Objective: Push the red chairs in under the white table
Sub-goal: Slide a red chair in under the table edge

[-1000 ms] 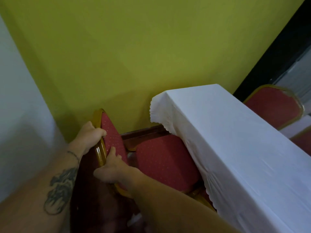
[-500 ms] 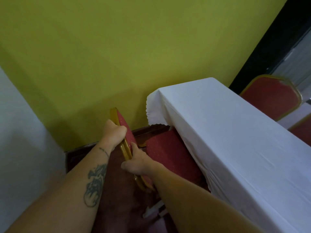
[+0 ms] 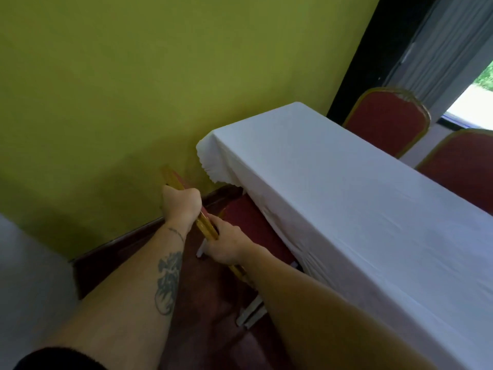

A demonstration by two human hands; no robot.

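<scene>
A red chair with a gold frame stands at the near long side of the white table [image 3: 346,204], close to the table's far end. Its backrest [image 3: 205,227] shows edge-on. My left hand [image 3: 181,205] grips the top of that backrest, and my right hand [image 3: 225,243] grips its gold edge lower down. The chair's red seat [image 3: 253,231] lies mostly under the hanging white tablecloth. Two more red chairs, one [image 3: 386,124] and another [image 3: 464,169], stand on the table's far side with only their backrests showing.
A yellow-green wall [image 3: 160,76] runs close behind the chair, with a dark wooden skirting [image 3: 133,233] at its foot. The floor is dark red. A white chair leg [image 3: 250,313] shows below my right arm. A dark frame, grey curtain and window [image 3: 474,97] are at right.
The chair has slid further toward the table with both hands on its backrest. More of the seat is now under the cloth, and my arms are stretched out further.
</scene>
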